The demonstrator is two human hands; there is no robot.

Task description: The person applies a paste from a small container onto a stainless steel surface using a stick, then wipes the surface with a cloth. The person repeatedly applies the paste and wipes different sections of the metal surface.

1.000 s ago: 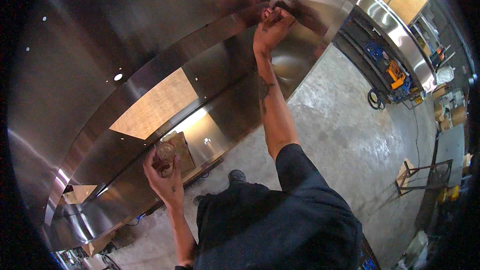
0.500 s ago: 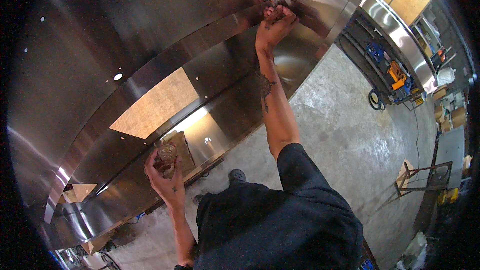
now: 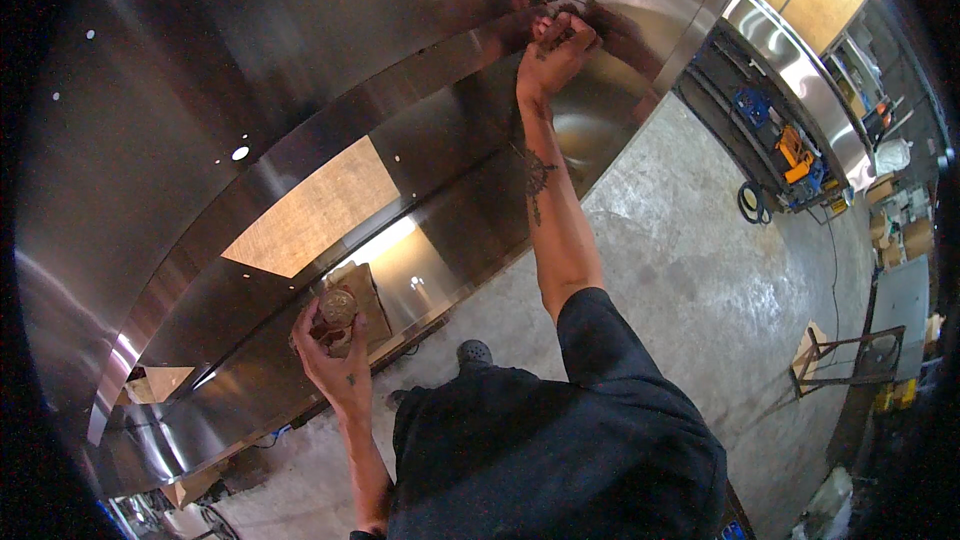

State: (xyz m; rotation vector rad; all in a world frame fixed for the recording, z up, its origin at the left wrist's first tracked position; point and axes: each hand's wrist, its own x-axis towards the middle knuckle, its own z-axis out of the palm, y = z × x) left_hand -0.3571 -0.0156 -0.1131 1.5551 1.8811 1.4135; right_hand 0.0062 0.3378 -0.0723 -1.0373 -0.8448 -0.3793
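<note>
My left hand (image 3: 328, 362) is closed around a small round container (image 3: 338, 306), its brownish circular top facing up; whether it is a jar or a cup I cannot make out. Farther away, my right arm stretches out to a large shiny metal structure (image 3: 400, 70). There my right hand (image 3: 555, 58) touches or nearly touches the curved metal rim, its fingers bent and pinched together. Whatever those fingertips hold is too small and dark to name. Below the rim, a rectangular opening shows a wood panel (image 3: 318, 206).
A square brown piece (image 3: 375, 308) lies on the lower metal ledge beside the container. Grey concrete floor (image 3: 670, 230) stretches to the right. Orange and blue tools (image 3: 795, 152) rest on a dark shelf, with a coiled hose (image 3: 752, 202) beside it. A metal-framed stand (image 3: 850, 360) is at far right.
The view has shifted very slightly. My left hand has tipped the container a little, so more of its round top shows. My right hand stays at the same spot on the rim.
</note>
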